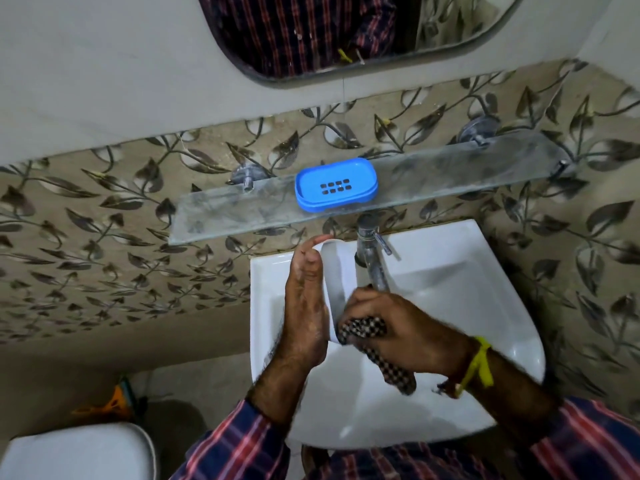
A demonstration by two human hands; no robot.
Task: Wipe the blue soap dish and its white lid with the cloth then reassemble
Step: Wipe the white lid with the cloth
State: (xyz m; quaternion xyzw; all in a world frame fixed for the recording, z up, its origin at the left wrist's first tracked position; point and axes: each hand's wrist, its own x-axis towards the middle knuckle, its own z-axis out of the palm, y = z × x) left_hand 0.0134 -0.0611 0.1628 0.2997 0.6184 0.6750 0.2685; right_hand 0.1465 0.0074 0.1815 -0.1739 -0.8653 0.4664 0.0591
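Note:
The blue soap dish [335, 184] sits uncovered on the glass shelf [450, 174], its drain slots showing. Over the sink, my left hand [306, 306] holds the white lid [337, 271] on edge, fingers along its far side and thumb near its top. My right hand [398, 327] grips a bunched checked cloth [367, 336] and presses it against the lid's near end. A tail of the cloth hangs below my right palm.
A white basin [467, 289] lies under my hands, with a chrome tap [372, 258] just right of the lid. A mirror [346, 36] hangs on the wall above the shelf. A white toilet lid [79, 452] is at lower left, beside an orange item on the floor.

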